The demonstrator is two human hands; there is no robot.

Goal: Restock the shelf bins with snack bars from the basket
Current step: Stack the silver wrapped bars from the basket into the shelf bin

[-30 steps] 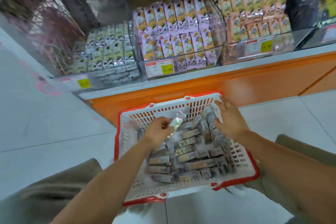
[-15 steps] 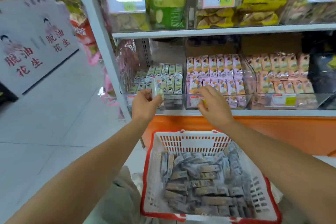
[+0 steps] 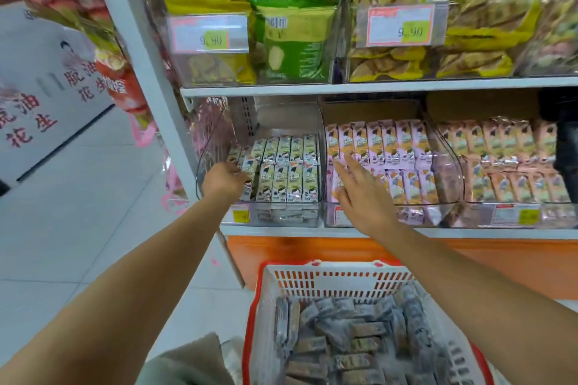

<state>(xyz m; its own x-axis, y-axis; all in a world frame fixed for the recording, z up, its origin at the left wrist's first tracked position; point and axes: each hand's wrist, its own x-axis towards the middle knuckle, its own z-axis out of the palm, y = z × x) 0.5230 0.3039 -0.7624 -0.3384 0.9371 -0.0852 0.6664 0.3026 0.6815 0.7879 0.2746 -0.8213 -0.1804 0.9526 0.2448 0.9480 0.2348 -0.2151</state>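
A white basket with a red rim [image 3: 328, 278] sits low in front of me, holding several grey wrapped snack bars [image 3: 350, 344]. On the lower shelf a clear bin [image 3: 281, 216] holds rows of green-white bars [image 3: 291, 166]. My left hand [image 3: 223, 180] is inside this bin at its left side, pinching one green-white snack bar [image 3: 248, 167] against the front row. My right hand [image 3: 359, 194] hovers with fingers spread in front of the neighbouring clear bin [image 3: 444, 166] of pink bars [image 3: 391, 144].
A third bin of peach bars [image 3: 506, 159] stands further right. The upper shelf [image 3: 375, 86] carries bins of yellow and green bags with price tags. A white shelf upright [image 3: 147, 56] stands at the left, tiled floor beyond. An orange base panel [image 3: 500, 262] lies under the shelf.
My view rose from the basket to the shelf. My left hand carried a bar from the basket up into the green-white bin. My right hand left the basket and rose before the pink bin.
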